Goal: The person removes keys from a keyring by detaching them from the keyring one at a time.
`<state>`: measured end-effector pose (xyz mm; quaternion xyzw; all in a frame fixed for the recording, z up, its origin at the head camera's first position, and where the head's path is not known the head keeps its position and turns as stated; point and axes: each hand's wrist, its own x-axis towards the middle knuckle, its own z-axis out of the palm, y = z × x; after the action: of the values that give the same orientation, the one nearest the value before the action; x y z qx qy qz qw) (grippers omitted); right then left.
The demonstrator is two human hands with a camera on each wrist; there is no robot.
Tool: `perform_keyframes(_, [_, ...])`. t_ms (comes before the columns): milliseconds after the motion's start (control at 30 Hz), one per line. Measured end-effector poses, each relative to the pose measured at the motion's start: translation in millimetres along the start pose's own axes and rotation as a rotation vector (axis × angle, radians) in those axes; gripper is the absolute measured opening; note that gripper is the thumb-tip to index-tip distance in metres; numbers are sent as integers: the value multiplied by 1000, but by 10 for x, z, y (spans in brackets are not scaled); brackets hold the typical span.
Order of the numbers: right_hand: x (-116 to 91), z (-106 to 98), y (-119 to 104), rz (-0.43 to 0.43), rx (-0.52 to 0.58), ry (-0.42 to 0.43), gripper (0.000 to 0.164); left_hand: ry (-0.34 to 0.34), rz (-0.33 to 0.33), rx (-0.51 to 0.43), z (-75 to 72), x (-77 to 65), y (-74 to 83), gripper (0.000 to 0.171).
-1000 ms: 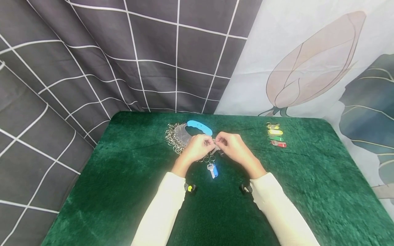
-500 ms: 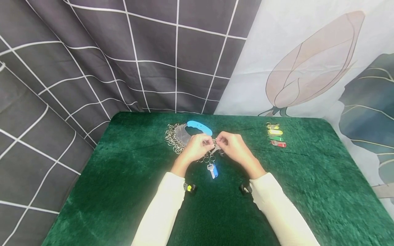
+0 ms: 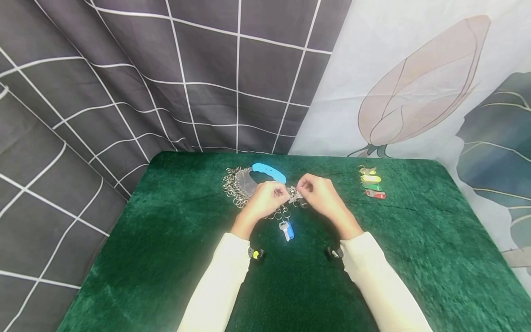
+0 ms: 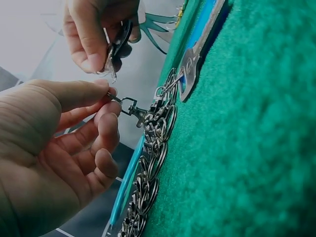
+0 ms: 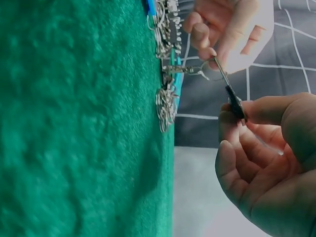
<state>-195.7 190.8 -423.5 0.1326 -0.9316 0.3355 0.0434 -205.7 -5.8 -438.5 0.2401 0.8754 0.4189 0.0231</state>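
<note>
My left hand (image 3: pixel 267 200) pinches a metal key ring (image 4: pixel 114 97) between thumb and forefinger. The ring hangs on a swivel clasp (image 4: pixel 136 109) that joins the clear holder plate (image 3: pixel 246 180) with its blue handle (image 3: pixel 268 172). Just to the right, my right hand (image 3: pixel 321 196) pinches a black key tag (image 5: pixel 235 102) with thumb and forefinger. A silver key (image 3: pixel 295 196) shows between the hands. From the right wrist, tag and ring look to be in contact; whether the tag is threaded on cannot be made out. A key with a blue tag (image 3: pixel 290 229) lies nearer me on one ring.
Several more rings and clasps (image 3: pixel 229 184) fringe the holder's left side. At the right lie keys with tags in a column: yellow (image 3: pixel 370 178), green (image 3: pixel 373 186) and red (image 3: pixel 376 193). Green plush cloth (image 3: pixel 166 258) covers the table, and curtains (image 3: pixel 207 69) hang behind it.
My right hand has shifted slightly right and away from me, widening the gap between the hands. More of the key and ring now shows there. My left hand has barely moved.
</note>
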Motion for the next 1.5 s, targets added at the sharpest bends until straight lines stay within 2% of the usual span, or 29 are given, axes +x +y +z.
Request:
perform_keyframes(167, [0, -43, 16, -12, -3, 5, 4, -5, -1, 57, 16, 6, 49, 6])
perform_keyframes(300, [-5, -79, 30, -47, -8, 36, 4, -17, 45, 109, 31, 13, 91, 5])
perform_keyframes(400, [-5, -110, 36, -57, 4, 55, 4, -48, 74, 145, 50, 17, 112, 5])
perform_keyframes(633, [-4, -182, 23, -32, 69, 80, 4, -149, 67, 231, 133, 7, 168, 4])
perform_keyframes(833, [-12, -250, 33, -15, 80, 95, 6, -222, 78, 346, 190, 19, 252, 6])
perform_keyframes(1033, [-33, -314, 33, -36, 71, 106, 7, -256, 146, 538, 257, 47, 300, 12])
perform_keyframes(1133, [-36, -328, 33, -54, 54, 113, 5, -264, 184, 601, 274, 47, 317, 11])
perform_keyframes(1267, [-42, -362, 33, -60, 33, 128, 4, -252, 208, 627, 277, 34, 348, 9])
perform_keyframes(1500, [-64, -481, 63, -71, -3, 210, 5, -265, 184, 574, 227, 13, 390, 14])
